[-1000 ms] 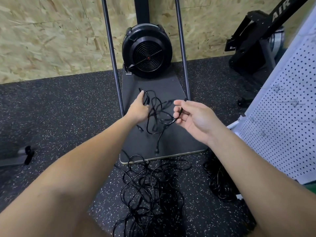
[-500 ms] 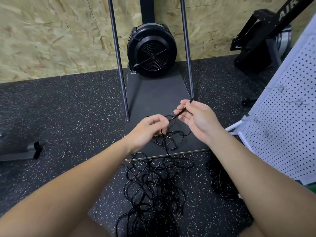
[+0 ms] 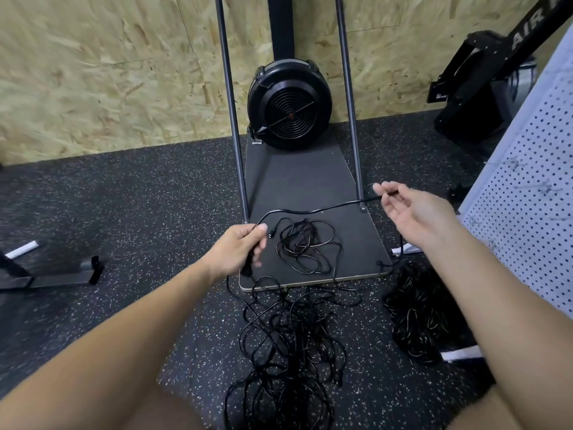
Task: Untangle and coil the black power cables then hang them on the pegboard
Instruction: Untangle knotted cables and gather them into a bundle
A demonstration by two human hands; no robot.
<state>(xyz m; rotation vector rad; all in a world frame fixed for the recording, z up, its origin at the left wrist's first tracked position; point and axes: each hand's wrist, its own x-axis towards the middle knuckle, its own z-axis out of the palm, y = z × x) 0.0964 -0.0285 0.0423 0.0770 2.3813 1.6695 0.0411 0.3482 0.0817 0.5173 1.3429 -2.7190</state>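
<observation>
One black power cable (image 3: 322, 209) stretches between my hands above the grey platform. My left hand (image 3: 238, 249) grips it near its plug end, fingers curled round it. My right hand (image 3: 412, 209) pinches the cable further along, off to the right. A loose bundle of black cable (image 3: 305, 246) lies on the platform between my hands. A bigger tangle of black cables (image 3: 288, 346) covers the speckled floor in front of me. Another dark cable heap (image 3: 415, 315) sits at the right beside the white pegboard (image 3: 533, 218).
The grey platform (image 3: 297, 178) carries a round black fan unit (image 3: 290, 103) and two slanted metal poles (image 3: 231, 107). A black exercise machine (image 3: 483, 85) stands at the back right. A metal foot (image 3: 59, 274) lies on the floor at the left. An OSB wall closes the back.
My hands have moved apart, drawing a length of cable straight between them. The bundle that hung from my left hand now lies on the platform.
</observation>
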